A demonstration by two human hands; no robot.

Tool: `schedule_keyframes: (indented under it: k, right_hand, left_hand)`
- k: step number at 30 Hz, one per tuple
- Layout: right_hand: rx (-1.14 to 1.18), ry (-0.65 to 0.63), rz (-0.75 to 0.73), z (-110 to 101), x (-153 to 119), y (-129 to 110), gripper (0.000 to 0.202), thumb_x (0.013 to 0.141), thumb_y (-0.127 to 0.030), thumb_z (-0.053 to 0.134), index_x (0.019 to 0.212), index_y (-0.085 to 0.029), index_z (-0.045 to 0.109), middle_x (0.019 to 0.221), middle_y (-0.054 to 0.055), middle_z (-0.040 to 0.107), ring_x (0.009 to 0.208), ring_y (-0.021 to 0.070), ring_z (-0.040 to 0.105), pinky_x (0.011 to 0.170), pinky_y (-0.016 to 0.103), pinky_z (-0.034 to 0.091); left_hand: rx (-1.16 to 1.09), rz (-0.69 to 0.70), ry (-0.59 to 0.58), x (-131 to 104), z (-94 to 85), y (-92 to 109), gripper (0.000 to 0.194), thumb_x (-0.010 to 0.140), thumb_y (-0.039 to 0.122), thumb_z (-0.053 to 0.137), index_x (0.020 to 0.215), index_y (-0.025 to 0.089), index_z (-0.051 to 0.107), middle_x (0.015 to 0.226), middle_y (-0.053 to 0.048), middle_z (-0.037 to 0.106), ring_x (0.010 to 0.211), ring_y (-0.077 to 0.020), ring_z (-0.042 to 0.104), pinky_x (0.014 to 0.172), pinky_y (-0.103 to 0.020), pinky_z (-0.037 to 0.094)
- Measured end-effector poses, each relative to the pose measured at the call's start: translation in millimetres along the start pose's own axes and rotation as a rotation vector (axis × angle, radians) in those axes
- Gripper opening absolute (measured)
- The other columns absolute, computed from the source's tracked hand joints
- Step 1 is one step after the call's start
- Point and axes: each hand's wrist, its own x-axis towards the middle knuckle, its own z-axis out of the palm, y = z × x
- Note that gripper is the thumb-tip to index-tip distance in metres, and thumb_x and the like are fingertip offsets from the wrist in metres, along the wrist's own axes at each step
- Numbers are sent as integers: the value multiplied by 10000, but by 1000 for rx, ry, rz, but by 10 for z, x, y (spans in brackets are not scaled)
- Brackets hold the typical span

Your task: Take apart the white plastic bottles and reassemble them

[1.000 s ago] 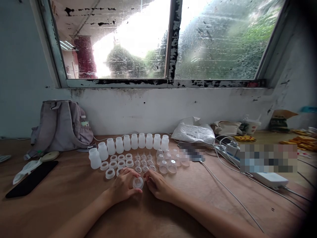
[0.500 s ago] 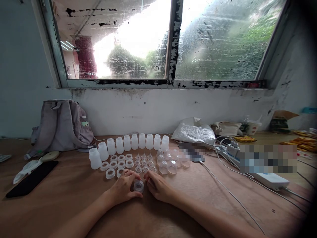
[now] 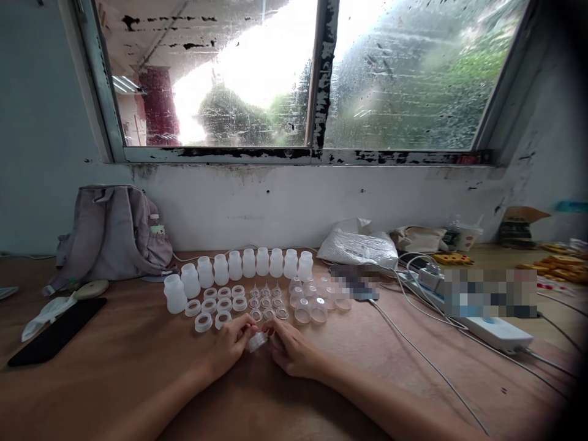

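Note:
Between my two hands a small white translucent ring (image 3: 256,342) is held on its side, tilted. My left hand (image 3: 234,343) pinches its left edge, and the fingers of my right hand (image 3: 287,348) are closed at its right edge. Just beyond lie white rings (image 3: 203,322), several clear nipples (image 3: 277,302) in rows, and clear domed caps (image 3: 318,310) to the right. Behind them stands a curved row of white translucent bottles (image 3: 175,294).
A grey backpack (image 3: 110,233) sits at the back left, with a black flat case (image 3: 57,332) in front. At the right are a silver packet (image 3: 358,246), a phone (image 3: 361,286), white cables and a power strip (image 3: 498,334).
The ring has been lifted and tipped from lying face up to standing on its side. My right hand has come in against it, and my left fingers have drawn closer together.

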Motion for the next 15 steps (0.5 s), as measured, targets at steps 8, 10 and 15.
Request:
schedule_keyframes:
  k: [8, 10, 15]
  right_hand:
    - [79, 164, 143, 47, 41, -44, 92, 753, -163, 447, 833, -193, 413, 680, -19, 464, 571, 95, 416, 535, 208, 344]
    - [88, 209, 219, 40, 63, 6, 79, 741, -152, 449, 788, -192, 400, 645, -31, 445, 544, 88, 399, 510, 202, 325]
    - [135, 259, 301, 3, 90, 59, 111, 708, -129, 449, 753, -197, 374, 585, -53, 391, 513, 85, 367, 485, 200, 293]
  left_hand:
    - [-436, -160, -16, 122, 217, 26, 277, 811, 413, 400, 746, 159, 486, 636, 22, 499, 560, -93, 458, 532, -196, 376]
    - [-519, -222, 55, 161, 274, 12, 297, 803, 442, 399, 781, 157, 477, 652, 22, 484, 536, -88, 452, 499, -197, 381]
    - [-616, -231, 95, 137, 309, 57, 309, 821, 439, 363, 920, 164, 464, 761, -9, 505, 607, -102, 497, 524, -209, 416]
